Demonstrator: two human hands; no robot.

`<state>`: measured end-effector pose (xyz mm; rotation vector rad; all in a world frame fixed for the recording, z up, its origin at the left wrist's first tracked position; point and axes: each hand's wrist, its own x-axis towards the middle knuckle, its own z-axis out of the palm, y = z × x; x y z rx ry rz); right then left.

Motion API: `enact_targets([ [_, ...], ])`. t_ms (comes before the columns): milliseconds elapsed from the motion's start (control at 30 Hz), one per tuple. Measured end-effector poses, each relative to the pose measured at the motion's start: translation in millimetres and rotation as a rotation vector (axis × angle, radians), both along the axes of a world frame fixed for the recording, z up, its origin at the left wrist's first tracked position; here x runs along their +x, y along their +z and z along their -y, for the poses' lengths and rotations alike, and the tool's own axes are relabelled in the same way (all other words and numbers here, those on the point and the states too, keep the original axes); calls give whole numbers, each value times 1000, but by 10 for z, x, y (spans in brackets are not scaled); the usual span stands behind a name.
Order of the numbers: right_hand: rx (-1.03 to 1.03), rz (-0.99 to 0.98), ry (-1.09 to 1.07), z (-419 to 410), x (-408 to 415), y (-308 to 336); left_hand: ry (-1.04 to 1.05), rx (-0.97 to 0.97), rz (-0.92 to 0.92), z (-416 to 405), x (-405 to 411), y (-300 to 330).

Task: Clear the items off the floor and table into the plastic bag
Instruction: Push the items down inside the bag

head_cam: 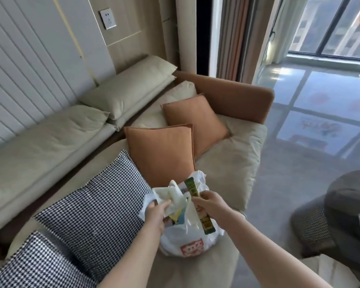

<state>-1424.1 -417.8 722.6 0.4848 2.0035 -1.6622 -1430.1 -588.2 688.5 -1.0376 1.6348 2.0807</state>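
Bag (pixel 190 242), thin plastic, light, floppy, sitting on near sofa cushion (pixel 227 169); left hand (pixel 156 214) gripping its rim, right hand (pixel 208 204) pinching stiff green packet (pixel 197 206) mid-length.

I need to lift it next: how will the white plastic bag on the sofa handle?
The plastic bag is probably floppy: its rim crumples in the left hand. It looks light, likely holding packets. It may slump and spill unless held by the rim.
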Motion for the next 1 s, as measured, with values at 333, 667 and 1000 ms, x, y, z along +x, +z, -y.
enact_targets([
  [333,273,98,12,466,-665,-391,-80,-206,93,187,-524,-390],
  [667,426,243,119,416,-1243,-1183,-270,-412,295,-70,-803,-990],
  [1000,488,425,365,236,-1195,-1399,-327,-346,426,-75,-693,-1272],
])
